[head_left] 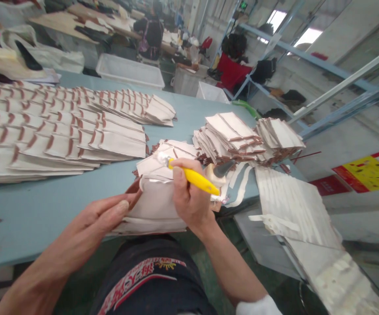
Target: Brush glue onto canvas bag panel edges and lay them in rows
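My right hand (192,197) is closed round a brush with a yellow handle (198,178). Its whitish tip (163,159) points left and away from me, and its details are blurred. With thumb and fingers my left hand (110,214) pinches the brown edge of a pale leather-like panel (159,199), whose near part bends upward. Under that panel lie more pale layers (153,225) at the table's front edge. Just beyond both hands is a small pile of pale panels with brown edges (179,150). The fingertips of my left hand are partly hidden behind the brown flap.
Long overlapping rows of similar panels (61,140) cover the table's left side. Taller stacks (232,133) stand to the right, beside a dark cone-tipped object (224,169) and white strips (240,186). A pale-covered stand (297,205) adjoins on the right. White bins (130,72) stand behind.
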